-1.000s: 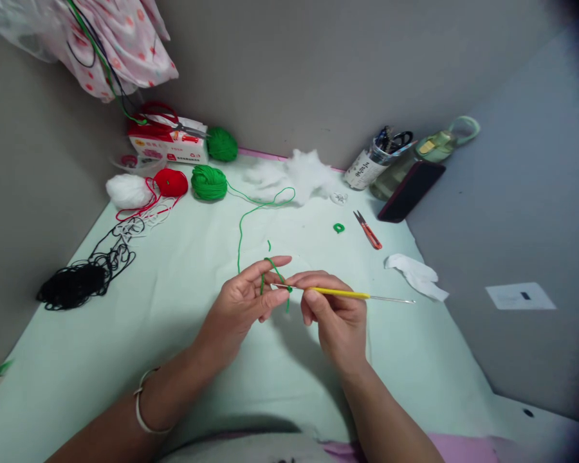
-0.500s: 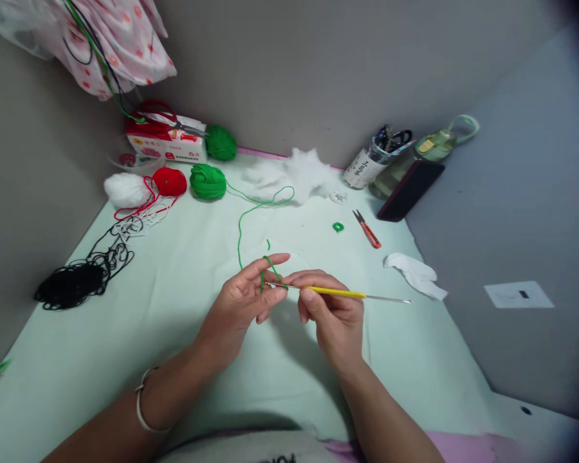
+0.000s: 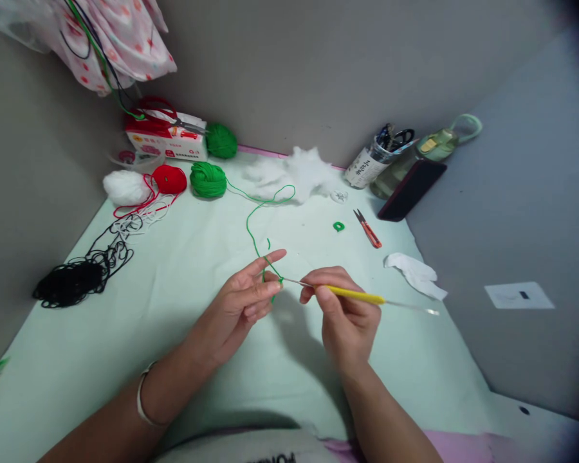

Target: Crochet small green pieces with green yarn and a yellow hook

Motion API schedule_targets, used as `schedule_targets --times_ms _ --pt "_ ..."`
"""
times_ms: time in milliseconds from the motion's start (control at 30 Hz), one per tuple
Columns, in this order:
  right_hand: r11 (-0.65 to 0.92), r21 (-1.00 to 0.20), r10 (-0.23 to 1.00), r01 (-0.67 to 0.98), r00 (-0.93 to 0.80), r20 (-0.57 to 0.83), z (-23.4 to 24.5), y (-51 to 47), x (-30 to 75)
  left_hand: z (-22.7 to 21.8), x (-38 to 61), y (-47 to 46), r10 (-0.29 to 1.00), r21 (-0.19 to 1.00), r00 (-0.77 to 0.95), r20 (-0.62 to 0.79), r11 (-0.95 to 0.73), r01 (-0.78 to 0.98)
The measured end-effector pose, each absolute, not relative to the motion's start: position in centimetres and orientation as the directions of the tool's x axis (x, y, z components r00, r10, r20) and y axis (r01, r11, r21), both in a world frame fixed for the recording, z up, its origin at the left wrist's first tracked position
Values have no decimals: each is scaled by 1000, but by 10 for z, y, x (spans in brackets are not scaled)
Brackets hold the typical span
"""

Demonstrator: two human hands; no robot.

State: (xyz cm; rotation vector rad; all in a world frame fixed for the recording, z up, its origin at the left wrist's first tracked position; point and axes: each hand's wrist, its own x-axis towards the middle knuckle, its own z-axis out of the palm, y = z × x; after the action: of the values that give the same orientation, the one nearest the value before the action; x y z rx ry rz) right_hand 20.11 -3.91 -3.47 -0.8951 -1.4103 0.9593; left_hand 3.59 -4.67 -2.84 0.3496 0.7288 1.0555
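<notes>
My left hand (image 3: 244, 299) pinches a green yarn strand (image 3: 255, 238) between thumb and middle finger, with the index finger stretched out and the yarn looped over it. The strand runs back to a green yarn ball (image 3: 208, 179). My right hand (image 3: 345, 315) grips a yellow-handled crochet hook (image 3: 357, 295). Its metal tip meets the green loop at my left fingertips.
On the pale green table lie a tangle of black yarn (image 3: 72, 280), a white ball (image 3: 125, 187), a red ball (image 3: 170, 179), white stuffing (image 3: 294, 172), red snips (image 3: 368, 229), a small green ring (image 3: 338, 226), a white cloth (image 3: 415, 273), a phone (image 3: 411, 191) and a jar with scissors (image 3: 374, 161).
My right hand has drawn the hook to the right, away from the left hand. The yarn between ball and finger has pulled straighter.
</notes>
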Motion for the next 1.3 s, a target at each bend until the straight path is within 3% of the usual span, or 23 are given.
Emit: schedule_targets --times_ms 100,200,500,767,1000,1300 --pt "217 -958 971 -186 -60 231 -34 -35 202 -30 34 -46 898 614 259 -355 433 -660" --pt "142 -965 984 -220 -78 162 -37 -33 202 -29 35 -47 908 647 228 -351 411 -642" --pt "205 -967 973 -148 -78 218 -40 -35 201 -27 37 -48 893 652 260 -368 447 -613" --pt "174 -966 978 -190 -82 192 -40 -34 204 -31 35 -48 887 645 288 -360 460 -610" --pt "167 -965 963 -203 -178 204 -38 -36 199 -34 41 -47 905 728 238 -354 426 -537" --pt "108 -956 972 -273 -174 160 -40 -34 200 -38 39 -47 917 795 221 -334 399 -456"
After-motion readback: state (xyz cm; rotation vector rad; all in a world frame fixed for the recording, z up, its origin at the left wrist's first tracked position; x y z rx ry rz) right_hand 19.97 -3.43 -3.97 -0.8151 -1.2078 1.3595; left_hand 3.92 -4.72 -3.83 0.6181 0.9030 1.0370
